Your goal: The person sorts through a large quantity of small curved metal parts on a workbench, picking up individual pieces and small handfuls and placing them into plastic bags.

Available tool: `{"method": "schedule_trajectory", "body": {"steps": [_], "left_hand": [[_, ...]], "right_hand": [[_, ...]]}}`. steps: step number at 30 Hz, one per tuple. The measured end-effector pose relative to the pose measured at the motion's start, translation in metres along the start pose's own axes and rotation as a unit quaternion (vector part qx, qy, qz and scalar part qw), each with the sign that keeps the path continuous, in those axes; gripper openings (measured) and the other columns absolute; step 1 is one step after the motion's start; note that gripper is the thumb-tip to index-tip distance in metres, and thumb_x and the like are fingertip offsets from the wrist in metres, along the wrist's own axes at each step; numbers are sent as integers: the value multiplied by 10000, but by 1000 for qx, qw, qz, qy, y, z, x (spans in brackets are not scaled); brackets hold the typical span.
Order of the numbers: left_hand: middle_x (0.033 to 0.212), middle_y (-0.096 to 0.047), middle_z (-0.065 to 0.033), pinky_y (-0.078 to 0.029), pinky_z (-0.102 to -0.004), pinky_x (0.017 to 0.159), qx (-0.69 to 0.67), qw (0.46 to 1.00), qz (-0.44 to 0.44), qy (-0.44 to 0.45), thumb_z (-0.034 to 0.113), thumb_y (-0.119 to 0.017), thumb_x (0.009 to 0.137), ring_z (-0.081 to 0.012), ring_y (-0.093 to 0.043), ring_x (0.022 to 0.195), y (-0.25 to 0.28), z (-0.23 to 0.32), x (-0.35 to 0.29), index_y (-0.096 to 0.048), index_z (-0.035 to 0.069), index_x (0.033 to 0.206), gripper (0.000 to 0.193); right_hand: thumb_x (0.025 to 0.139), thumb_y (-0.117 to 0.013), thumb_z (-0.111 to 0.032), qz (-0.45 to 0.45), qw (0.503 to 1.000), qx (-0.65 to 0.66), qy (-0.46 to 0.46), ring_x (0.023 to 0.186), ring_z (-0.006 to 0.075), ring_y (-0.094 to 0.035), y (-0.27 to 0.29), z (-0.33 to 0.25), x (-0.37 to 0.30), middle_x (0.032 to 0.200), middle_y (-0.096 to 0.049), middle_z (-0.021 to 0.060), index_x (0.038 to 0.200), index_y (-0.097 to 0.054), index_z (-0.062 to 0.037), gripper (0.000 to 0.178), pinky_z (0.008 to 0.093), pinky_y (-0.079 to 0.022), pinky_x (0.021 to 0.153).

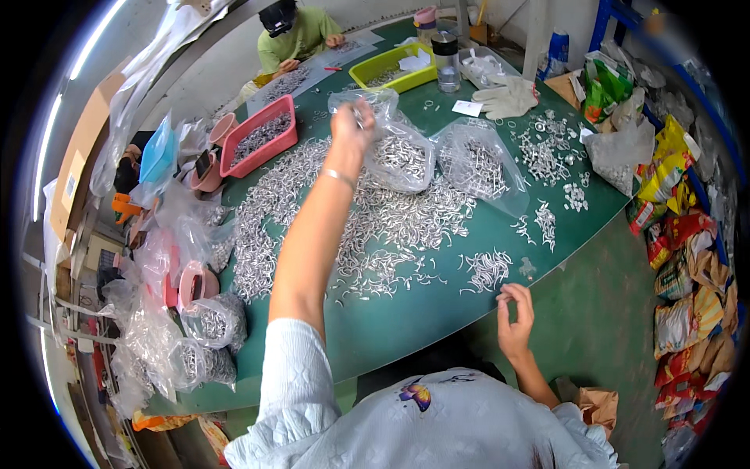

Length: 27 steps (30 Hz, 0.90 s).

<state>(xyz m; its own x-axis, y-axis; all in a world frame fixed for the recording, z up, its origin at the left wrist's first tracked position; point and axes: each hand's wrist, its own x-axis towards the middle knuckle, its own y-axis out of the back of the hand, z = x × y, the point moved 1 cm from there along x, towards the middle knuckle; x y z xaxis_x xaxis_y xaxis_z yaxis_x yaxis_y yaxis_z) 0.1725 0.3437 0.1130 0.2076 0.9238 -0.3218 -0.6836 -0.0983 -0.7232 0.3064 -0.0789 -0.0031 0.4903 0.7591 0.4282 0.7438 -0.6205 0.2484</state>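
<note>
My left arm stretches across the green table [367,328]. My left hand [353,127] is closed, with a few small silver metal pieces showing at its fingers, just above a clear plastic bag [379,102]. Beside it stands an opened clear bag of curved silver metal pieces [402,160]. Under my forearm spreads a wide heap of the same curved pieces [398,219]. My right hand [516,316] hovers at the table's near edge, fingers loosely bent and apart, holding nothing visible. A small pile of curved pieces [486,270] lies close to it.
Another clear bag of metal parts [480,168] and loose parts [545,152] lie to the right. A pink basket [262,141], yellow-green basket [394,69], bottle [446,62] and glove [504,98] stand farther back. Filled bags [211,320] crowd the left edge. A person [301,43] works opposite.
</note>
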Motion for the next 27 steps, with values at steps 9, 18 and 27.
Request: {"method": "schedule_trajectory", "body": {"steps": [9, 18, 27], "left_hand": [[690, -615, -74, -444, -299, 608, 599, 741, 29, -303, 358, -455, 950, -152, -564, 659, 17, 25, 130, -693, -27, 805, 475], [848, -704, -204, -502, -379, 809, 819, 478, -109, -300, 446, -414, 971, -310, -683, 830, 7, 42, 122, -722, -18, 912, 560], [810, -626, -59, -442, -247, 664, 602, 725, -242, -232, 239, -479, 995, -116, -557, 715, 26, -35, -194, -650, 0, 893, 311]], "right_hand": [[831, -534, 111, 91, 994, -34, -45, 833, 183, -577, 18, 32, -6, 1088, -563, 153, 1113, -570, 43, 292, 285, -471, 777], [871, -530, 84, 71, 995, -31, -60, 892, 209, -596, 24, 41, -1, 1091, -573, 162, 1113, -563, 45, 248, 304, -489, 806], [859, -630, -110, -118, 986, -121, 8, 1194, 345, -494, 26, 25, 46, 1278, -534, 171, 1273, -509, -2, 444, 412, -374, 1015]]}}
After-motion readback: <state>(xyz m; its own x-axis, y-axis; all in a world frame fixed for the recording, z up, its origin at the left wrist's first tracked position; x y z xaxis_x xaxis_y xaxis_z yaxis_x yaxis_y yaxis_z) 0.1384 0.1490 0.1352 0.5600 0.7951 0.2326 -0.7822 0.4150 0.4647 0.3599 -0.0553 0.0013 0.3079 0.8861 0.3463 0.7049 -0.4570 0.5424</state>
